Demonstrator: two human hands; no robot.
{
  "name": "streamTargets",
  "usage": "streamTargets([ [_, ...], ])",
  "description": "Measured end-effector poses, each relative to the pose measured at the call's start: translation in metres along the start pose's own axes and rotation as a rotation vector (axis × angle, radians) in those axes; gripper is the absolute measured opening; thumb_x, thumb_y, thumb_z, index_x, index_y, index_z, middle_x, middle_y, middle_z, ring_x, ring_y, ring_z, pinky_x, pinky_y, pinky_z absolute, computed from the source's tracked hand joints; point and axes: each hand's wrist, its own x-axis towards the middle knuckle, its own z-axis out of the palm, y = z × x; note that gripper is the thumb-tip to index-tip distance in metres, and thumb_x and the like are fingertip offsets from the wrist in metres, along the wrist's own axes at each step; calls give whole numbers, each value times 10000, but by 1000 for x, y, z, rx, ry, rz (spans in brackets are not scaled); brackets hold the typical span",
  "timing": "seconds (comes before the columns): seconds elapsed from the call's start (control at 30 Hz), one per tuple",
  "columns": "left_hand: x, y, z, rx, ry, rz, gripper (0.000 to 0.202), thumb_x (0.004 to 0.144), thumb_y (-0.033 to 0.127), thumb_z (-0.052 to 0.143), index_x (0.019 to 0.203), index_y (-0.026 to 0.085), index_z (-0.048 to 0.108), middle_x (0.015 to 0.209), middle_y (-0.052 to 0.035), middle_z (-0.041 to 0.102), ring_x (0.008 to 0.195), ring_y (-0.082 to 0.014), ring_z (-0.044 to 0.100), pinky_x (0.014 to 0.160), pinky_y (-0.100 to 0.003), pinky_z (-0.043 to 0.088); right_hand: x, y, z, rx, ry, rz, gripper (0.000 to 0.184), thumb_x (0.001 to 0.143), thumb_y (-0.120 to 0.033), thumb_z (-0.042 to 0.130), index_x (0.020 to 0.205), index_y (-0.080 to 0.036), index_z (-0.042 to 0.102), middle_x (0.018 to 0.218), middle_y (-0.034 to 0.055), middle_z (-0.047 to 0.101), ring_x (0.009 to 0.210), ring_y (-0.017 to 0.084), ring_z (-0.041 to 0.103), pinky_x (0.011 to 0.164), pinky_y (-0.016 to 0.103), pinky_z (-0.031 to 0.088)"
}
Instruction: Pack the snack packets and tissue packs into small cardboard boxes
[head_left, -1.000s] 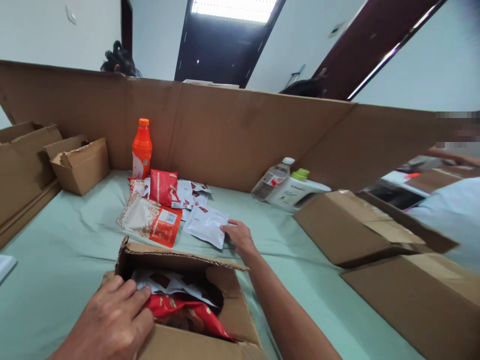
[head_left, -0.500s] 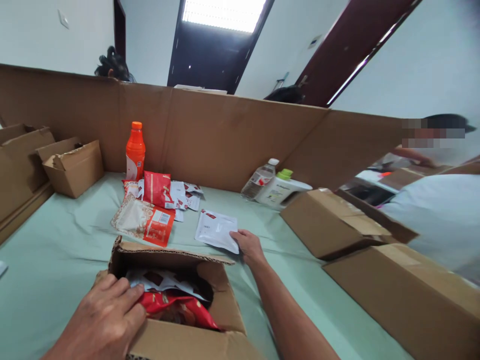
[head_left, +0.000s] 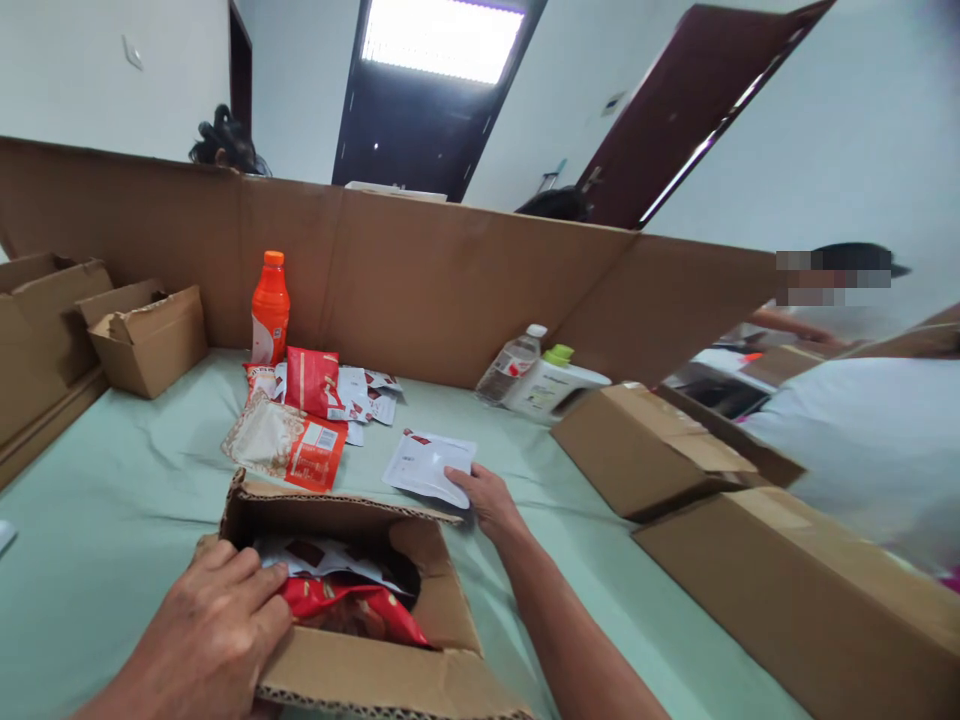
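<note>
The white packet [head_left: 424,467], perhaps slightly raised, is beyond the open carton [head_left: 367,663].

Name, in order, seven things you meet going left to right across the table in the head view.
Small box → orange bottle → red packet → white packet → clear bottle → green-capped container → farther taped box.

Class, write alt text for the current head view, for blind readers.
A right hand holds a white packet; the left hand grips an open box with red and white packets inside. An orange bottle stands behind.
</note>
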Motion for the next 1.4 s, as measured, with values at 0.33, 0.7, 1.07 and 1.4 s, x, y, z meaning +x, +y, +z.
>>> streamTargets([
  [0.33, 0, 3, -2, -14, 2, -1, 118, 745, 250, 593, 836, 230, 665, 891, -79, 744, 808, -270, 596, 842, -437, 438, -20, -6, -33, -138, -7, -37, 305, 988, -355, 642, 1220, -159, 632, 1153, 72, 676, 931, 187, 683, 788, 371, 602],
  [0.7, 8, 7, -18, -22, -44, 23, 230, 733, 166, 559, 902, 236, 699, 883, -64, 754, 785, -258, 602, 809, -412, 448, -34, -35, -43, -776, 93, -133, 294, 972, -358, 657, 1196, -168, 647, 1204, 80, 661, 1020, 216, 661, 872, 420, 574],
  [1.07, 12, 6, -27, -43, -150, 13, 247, 680, 140, 603, 892, 234, 688, 911, -48, 761, 768, -260, 614, 772, -412, 425, -60, -39, -15, -591, 28, -343, 286, 945, -441, 645, 978, -158, 675, 868, 12, 690, 763, 161, 649, 732, 333, 537],
  [1.4, 14, 10, -26, -44, -120, -8, 281, 627, 128, 562, 859, 218, 693, 894, -52, 762, 766, -268, 599, 744, -410, 397, -88, -17, -32, -60, 195, -329, 439, 599, -531, 664, 888, -200, 645, 773, 39, 718, 710, 218, 635, 634, 318, 497],
])
